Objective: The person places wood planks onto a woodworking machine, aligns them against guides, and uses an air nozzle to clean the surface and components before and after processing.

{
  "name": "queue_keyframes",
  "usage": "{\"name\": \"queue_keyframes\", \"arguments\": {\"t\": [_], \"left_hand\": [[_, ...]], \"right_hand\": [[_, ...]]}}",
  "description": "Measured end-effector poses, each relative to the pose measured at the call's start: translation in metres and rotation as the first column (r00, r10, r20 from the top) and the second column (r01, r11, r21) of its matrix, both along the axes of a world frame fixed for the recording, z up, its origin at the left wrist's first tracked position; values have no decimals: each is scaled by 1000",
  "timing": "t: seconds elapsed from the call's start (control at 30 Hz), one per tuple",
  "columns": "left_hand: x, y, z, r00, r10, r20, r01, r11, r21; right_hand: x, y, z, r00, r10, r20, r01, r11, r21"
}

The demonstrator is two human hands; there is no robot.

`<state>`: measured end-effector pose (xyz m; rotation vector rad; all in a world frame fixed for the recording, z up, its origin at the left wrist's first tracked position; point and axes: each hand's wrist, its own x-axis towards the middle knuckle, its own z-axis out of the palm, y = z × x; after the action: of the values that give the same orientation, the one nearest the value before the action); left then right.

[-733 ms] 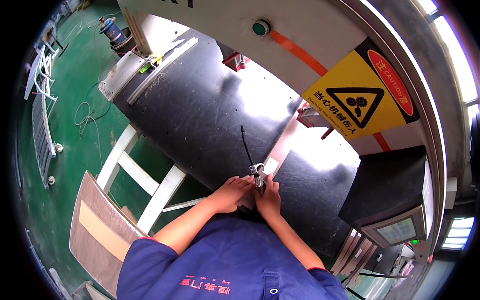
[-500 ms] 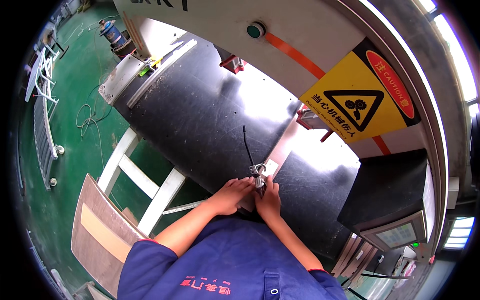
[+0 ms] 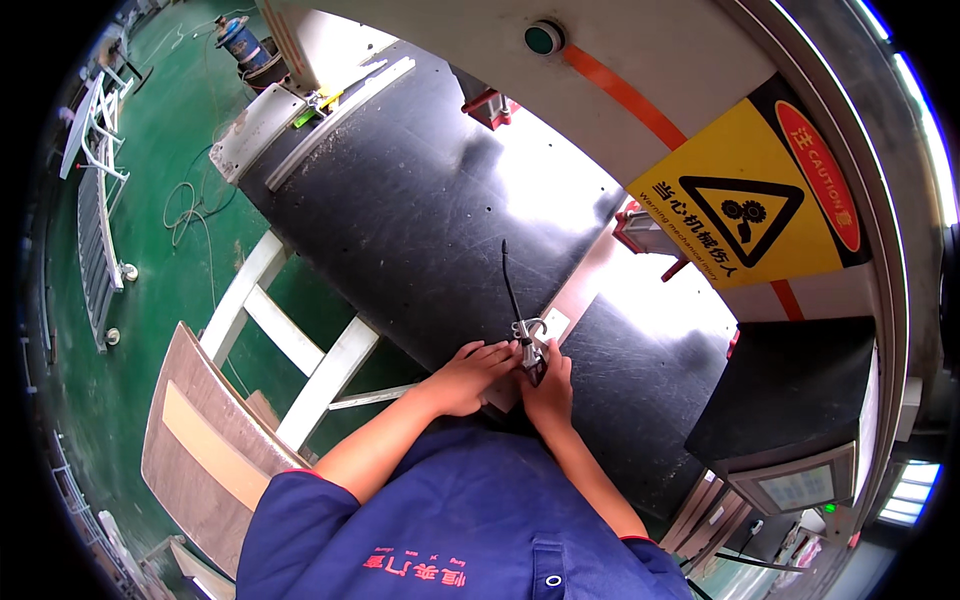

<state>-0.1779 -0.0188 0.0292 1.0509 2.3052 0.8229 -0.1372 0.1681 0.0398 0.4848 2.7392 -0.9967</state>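
Observation:
My right hand (image 3: 548, 392) is closed around a silver air blow gun (image 3: 530, 350) with a long, thin black nozzle (image 3: 510, 280) pointing away from me. My left hand (image 3: 470, 377) lies nearly flat, fingers stretched out, its fingertips beside the tool's body. Whether those fingertips touch the tool I cannot tell. Beneath both hands runs a narrow brownish board (image 3: 585, 285), crossing the black machine table (image 3: 400, 190) away from me. A whitish label (image 3: 553, 325) sits on the board just beyond my right hand. My palms hide the board's near end.
Overhead is a machine beam with a green button (image 3: 544, 38) and a yellow warning sign (image 3: 740, 195). A control box with a screen (image 3: 800, 487) juts out at right. Red clamps (image 3: 640, 228) hang below the beam. At left stand a white frame (image 3: 285, 335) and brown panels (image 3: 205, 430).
The view has shifted slightly, so the scene sits a little differently. My right hand stays on the air blow gun, and my left hand stays beside it.

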Motion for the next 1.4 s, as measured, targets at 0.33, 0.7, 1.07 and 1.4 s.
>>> {"name": "queue_keyframes", "arguments": {"t": [0.33,0.7,1.07,1.4], "left_hand": [[-12,7,8,998,-60,-34,60,998,3],[-12,7,3,995,-74,-63,76,997,27],[-10,13,6,994,-88,-67,87,996,-19],[-9,15,10,996,-60,-64,59,998,-15]], "right_hand": [[1,18,-15,982,-14,-189,-1,997,-80],[5,17,-15,980,-64,-189,41,992,-121],[6,19,-10,987,-74,-142,62,994,-88],[3,22,-9,983,-21,-183,8,997,-71]]}}
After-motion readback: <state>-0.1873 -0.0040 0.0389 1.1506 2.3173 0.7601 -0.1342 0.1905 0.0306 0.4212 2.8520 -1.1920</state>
